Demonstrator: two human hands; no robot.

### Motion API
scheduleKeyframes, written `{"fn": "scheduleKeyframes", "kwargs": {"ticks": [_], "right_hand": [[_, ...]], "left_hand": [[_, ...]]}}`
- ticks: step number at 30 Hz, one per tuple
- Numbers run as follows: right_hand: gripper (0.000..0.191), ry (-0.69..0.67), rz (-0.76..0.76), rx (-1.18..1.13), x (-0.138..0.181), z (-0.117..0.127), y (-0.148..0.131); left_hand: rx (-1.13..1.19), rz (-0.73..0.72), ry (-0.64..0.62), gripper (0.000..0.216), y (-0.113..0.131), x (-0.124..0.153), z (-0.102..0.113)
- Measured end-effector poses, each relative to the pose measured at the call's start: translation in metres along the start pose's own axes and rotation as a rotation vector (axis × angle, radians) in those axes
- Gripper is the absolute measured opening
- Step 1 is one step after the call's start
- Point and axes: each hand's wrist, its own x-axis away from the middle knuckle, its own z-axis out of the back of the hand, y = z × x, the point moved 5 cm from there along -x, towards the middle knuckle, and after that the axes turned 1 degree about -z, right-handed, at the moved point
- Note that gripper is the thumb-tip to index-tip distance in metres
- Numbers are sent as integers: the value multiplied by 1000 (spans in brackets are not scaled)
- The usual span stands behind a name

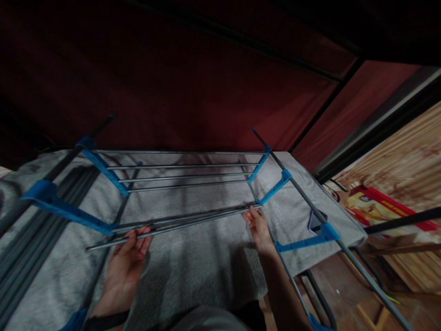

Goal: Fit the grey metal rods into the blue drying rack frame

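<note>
A metal rack frame with blue plastic brackets [103,171] lies across a grey towel [193,257]. Several thin steel rods [186,176] span its far section between the brackets. My left hand [124,264] grips the left end of a loose steel rod [179,223], fingers curled round it. My right hand [257,225] pinches the same rod's right end, close to a blue bracket [275,187] on the right side rail. Two more rods lie alongside it, just beyond.
A bundle of spare dark rods [37,239] lies at the left on the towel. The right side rail [327,225] runs down toward me past the towel's edge. A red-and-yellow box [379,209] and wooden planks [413,266] lie on the floor at the right. A dark red wall [206,82] stands behind.
</note>
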Motion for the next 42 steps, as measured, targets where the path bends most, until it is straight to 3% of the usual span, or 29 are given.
{"fn": "scheduleKeyframes", "kwargs": {"ticks": [15, 33, 42], "right_hand": [[28, -94, 0, 15, 5, 0, -3], [24, -71, 12, -20, -6, -14, -17], [23, -21, 5, -10, -8, -7, -15]], "left_hand": [[-2, 54, -2, 24, -10, -1, 5], [-16, 100, 29, 23, -5, 1, 0], [-6, 66, 16, 19, -8, -2, 3]]}}
